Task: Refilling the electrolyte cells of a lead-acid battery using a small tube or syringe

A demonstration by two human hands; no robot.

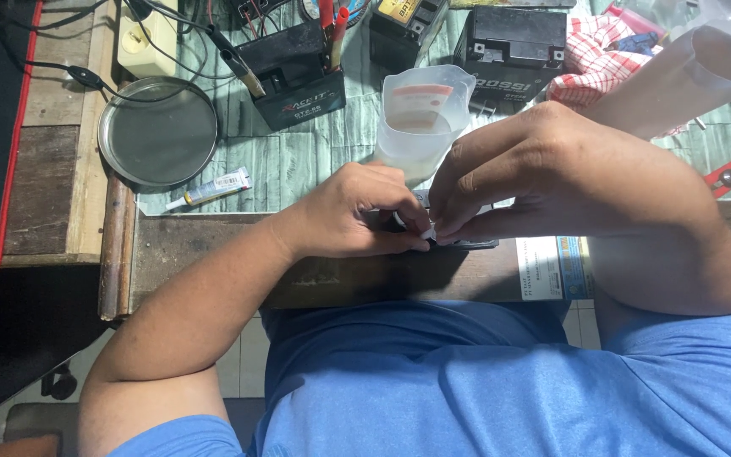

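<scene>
Two hands pinched on one small white piece

Both hands meet at the near bench edge, over a flat dark part [467, 243]. Left hand [357, 216] comes in from the person's left, knuckles up, fingertips curled together toward the right. Right hand [543, 169] comes in from the person's right, fingers [454, 216] bunched and pointing down-left. Between the two sets of fingertips sits a small white piece [430, 230], clamped from both sides; thumb and forefinger of each hand look closed on it, no gap showing. Neither hand is clearly nearer: both touch it. Piece too small and too covered to tell its long axis or which way it points. Dark part under the fingertips runs left-right along the bench edge, mostly hidden by the hands; its right end pokes out just past the right fingertips.

Just beyond the fingers, away from the person: a translucent jug [420, 118], upright, spout to the right. Farther beyond, black batteries [294, 72]. Well off to the left of the left hand: a round metal lid [158, 131] and a small tube [209, 189] lying at a slant. Right of the right hand, on the bench edge, a printed carton [556, 267].
</scene>
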